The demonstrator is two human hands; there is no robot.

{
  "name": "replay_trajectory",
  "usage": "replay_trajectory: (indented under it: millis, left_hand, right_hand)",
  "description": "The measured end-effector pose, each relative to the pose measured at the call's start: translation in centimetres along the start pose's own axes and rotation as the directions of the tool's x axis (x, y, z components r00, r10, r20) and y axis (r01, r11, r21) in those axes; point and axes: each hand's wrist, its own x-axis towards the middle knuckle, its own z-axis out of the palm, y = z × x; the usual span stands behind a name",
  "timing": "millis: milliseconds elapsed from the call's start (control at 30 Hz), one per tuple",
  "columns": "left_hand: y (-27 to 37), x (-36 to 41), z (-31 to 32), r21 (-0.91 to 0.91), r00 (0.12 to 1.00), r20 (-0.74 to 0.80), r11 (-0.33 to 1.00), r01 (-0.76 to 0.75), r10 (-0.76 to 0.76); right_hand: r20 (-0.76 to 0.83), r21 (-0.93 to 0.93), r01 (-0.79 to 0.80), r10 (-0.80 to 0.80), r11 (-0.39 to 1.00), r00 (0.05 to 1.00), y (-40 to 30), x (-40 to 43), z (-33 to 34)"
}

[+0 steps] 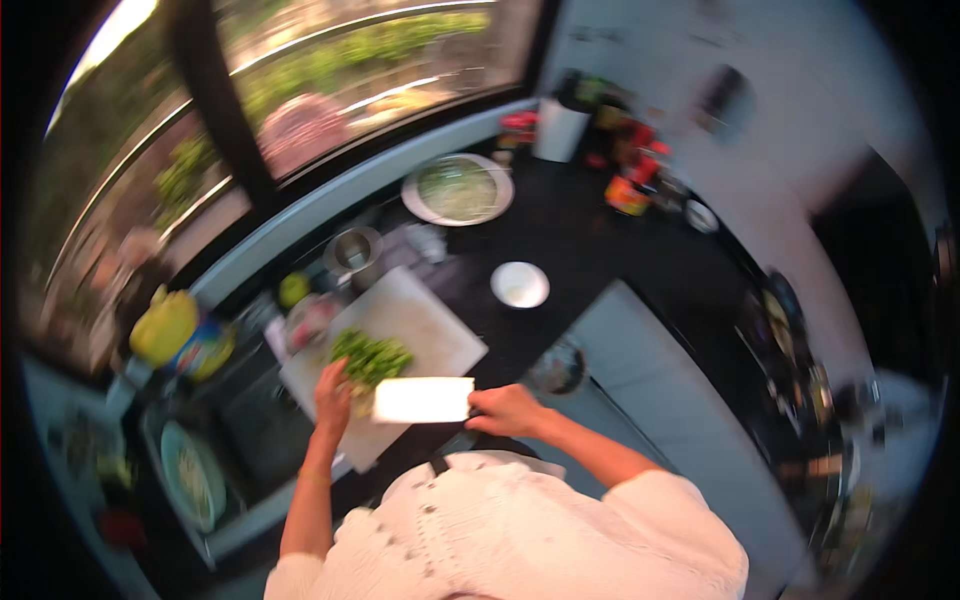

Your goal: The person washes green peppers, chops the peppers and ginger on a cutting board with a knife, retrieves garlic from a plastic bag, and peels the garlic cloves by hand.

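My right hand (504, 411) grips the dark handle of a kitchen cleaver (424, 400). Its broad blade glares white and lies flat to the view, over the near part of a white cutting board (442, 315). Chopped leafy greens (371, 356) form a pile on the board, just beyond the blade. At the left of this pile is my left hand (332, 401), its fingertips against the greens or right beside them. Some pale pieces (363, 401) show between that hand and the blade. Blur hides whether the left fingers hold anything.
Left of the board is a sink (247, 427) with a green basin (193, 476). A yellow jug (184, 334) stands behind it. On the dark counter (592, 232) are a white bowl (520, 285) and an oval dish (459, 189). A glass bowl (311, 321) touches or nears the board's left edge.
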Motion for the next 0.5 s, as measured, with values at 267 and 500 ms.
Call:
replay_trajectory:
  millis: [267,500]
  left_hand:
    - [5.6,-4.9,4.6,-0.152,0.860,-0.400,0.948,0.279,-0.317]
    - [13.3,-13.6,9.3,-0.165,0.649,-0.628,0.888,0.429,-0.430]
  right_hand:
    - [-0.313,0.044,-0.076,0.086,0.996,0.946,7.3,3.2,0.3]
    - [-0.217,-0.135,-0.014,-0.016,0.991,0.976,10.6,8.2,2.5]
